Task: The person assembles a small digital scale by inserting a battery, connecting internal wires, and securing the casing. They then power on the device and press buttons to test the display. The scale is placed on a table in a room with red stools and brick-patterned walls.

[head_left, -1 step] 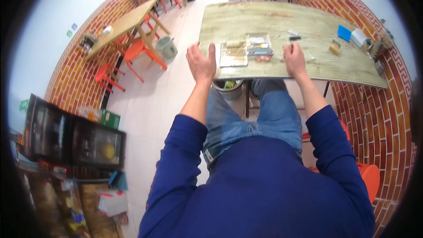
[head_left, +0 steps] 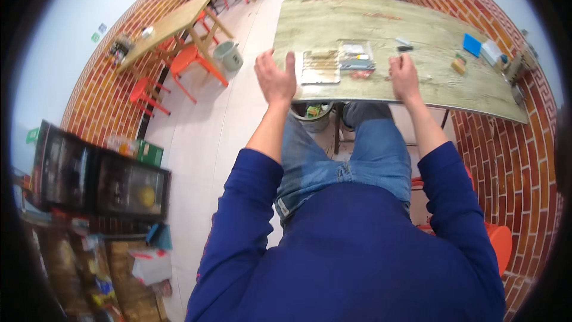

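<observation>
Lying close to the near edge of the desk [head_left: 333, 18], the shallow tray [head_left: 320, 67] could tip off if the left hand [head_left: 275, 77], just beside it with thumb and fingers spread, catches its rim and draws back. Contents may then drop toward the bin [head_left: 316, 124] below. Right hand [head_left: 405, 79]: fingers curled; grip cannot be determined. Forward overtravel could displace the black piece [head_left: 405, 49].

The person wears a navy-blue top [head_left: 351, 250] with sleeves [head_left: 238, 203] ending on the forearms (faint reddish marks edge the left one) and faded blue jeans [head_left: 381, 137]; left hand [head_left: 276, 79] and right hand [head_left: 406, 80] are bare.
</observation>
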Demonstrator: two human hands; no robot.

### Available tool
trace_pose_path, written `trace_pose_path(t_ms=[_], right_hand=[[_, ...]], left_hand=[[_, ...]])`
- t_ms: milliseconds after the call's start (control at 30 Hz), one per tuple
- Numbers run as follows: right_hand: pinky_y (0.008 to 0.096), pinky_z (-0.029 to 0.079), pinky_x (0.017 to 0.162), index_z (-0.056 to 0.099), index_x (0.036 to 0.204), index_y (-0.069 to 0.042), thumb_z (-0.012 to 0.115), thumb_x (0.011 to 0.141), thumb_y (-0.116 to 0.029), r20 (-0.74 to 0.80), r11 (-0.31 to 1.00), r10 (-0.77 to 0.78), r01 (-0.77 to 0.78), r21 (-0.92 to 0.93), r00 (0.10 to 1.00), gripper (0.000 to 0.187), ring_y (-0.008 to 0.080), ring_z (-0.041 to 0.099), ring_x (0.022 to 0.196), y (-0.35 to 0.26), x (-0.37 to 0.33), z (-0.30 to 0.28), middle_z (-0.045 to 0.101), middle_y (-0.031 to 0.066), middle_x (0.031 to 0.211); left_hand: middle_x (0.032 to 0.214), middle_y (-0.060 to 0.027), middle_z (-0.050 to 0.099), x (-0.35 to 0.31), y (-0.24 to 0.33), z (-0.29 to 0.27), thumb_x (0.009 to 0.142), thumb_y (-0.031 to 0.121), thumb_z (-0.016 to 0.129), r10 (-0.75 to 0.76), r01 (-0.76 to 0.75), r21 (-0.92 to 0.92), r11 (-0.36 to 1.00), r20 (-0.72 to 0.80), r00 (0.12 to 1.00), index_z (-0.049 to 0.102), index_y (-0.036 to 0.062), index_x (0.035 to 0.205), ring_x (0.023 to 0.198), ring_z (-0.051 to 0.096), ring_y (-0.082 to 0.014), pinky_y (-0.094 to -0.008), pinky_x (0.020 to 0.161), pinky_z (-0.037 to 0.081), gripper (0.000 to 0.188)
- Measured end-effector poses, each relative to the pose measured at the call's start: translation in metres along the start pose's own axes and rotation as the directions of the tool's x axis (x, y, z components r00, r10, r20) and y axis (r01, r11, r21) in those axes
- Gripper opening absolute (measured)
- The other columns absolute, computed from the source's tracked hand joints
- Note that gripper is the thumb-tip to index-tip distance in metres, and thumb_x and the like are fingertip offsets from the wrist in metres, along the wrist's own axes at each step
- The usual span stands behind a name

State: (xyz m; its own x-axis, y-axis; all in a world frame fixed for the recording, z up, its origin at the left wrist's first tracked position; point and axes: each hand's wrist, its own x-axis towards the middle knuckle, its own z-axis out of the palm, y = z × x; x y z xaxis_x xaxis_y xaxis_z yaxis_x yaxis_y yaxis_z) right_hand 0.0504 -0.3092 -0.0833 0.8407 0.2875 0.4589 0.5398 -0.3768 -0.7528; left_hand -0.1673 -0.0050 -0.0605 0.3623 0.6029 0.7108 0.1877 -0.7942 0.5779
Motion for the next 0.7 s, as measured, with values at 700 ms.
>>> trace_pose_path(t_ms=[700], right_hand=[[0.0323,0.057,0.076,0.068,0.109,0.002,0.052,0.112,-0.027,0.084,0.931,0.215,-0.23,0.284,0.973,0.033,0.0149,0.066,0.081,-0.02,0.0,-0.018,0.071,0.0101,0.091]], left_hand=[[0.126,-0.0123,0.066,-0.024,-0.114,-0.06,0.122,0.048,0.045,-0.485,0.368,-0.445,0.816,-0.181,0.856,0.066,-0.0019,0.141,0.122,0.066,-0.0238,-0.0399,0.106,0.053,0.058]])
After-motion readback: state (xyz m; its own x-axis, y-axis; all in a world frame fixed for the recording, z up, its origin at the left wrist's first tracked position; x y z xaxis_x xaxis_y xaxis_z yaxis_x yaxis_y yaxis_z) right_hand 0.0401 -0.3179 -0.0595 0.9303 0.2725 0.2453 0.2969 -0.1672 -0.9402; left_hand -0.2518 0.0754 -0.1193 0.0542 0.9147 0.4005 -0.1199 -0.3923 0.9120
